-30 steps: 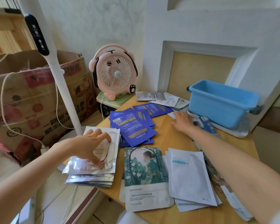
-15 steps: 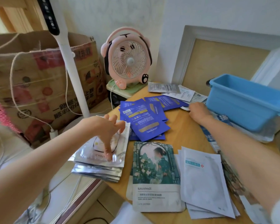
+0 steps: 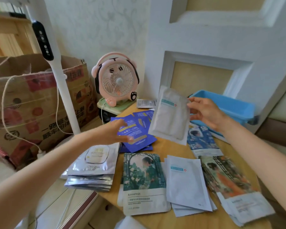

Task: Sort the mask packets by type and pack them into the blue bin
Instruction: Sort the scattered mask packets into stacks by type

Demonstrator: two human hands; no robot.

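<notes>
My right hand (image 3: 205, 111) pinches the edge of a white mask packet (image 3: 170, 116) and holds it in the air in front of the blue bin (image 3: 234, 108). My left hand (image 3: 112, 133) hovers over the pile of dark blue packets (image 3: 139, 139), fingers relaxed, holding nothing. On the wooden table (image 3: 170, 149) lie a stack of silver packets (image 3: 92, 169), a green packet with a lady (image 3: 144, 182), a stack of white packets (image 3: 186, 184), an orange illustrated packet (image 3: 228, 179) and a light blue illustrated packet (image 3: 201, 139).
A pink fan (image 3: 117, 81) stands at the table's back left, with small grey sachets (image 3: 145, 103) beside it. A white lamp pole (image 3: 63, 83) and a cardboard box (image 3: 31, 103) stand to the left, off the table. The silver stack overhangs the table's left edge.
My right hand has lifted a white packet from beside the bin into the air. My left hand has left the silver stack and moved right, over the dark blue packets.
</notes>
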